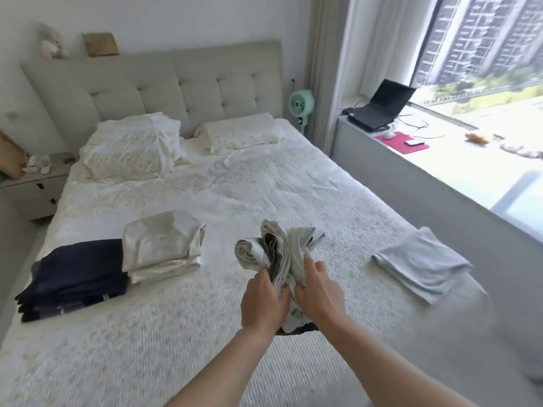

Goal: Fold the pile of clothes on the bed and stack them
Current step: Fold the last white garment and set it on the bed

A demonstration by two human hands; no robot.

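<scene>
Both hands, the left hand [264,295] and right hand [318,292], grip a crumpled pale garment [279,248] lifted above the near middle of the bed [264,186]. Folded stacks lie to the left; this piece seems mid-pickup, so next it needs shaking flat for folding.

Two pillows [132,145] by the headboard [152,83]; green fan [300,104] and laptop [379,104] near the window [484,48].

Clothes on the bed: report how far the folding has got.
Done: a folded navy stack and a folded cream stack lie side by side on the bed, and a folded grey piece lies apart near the window side. In hand: the left hand and right hand grip a bunched pale garment, not yet folded. No other loose clothes show.
</scene>
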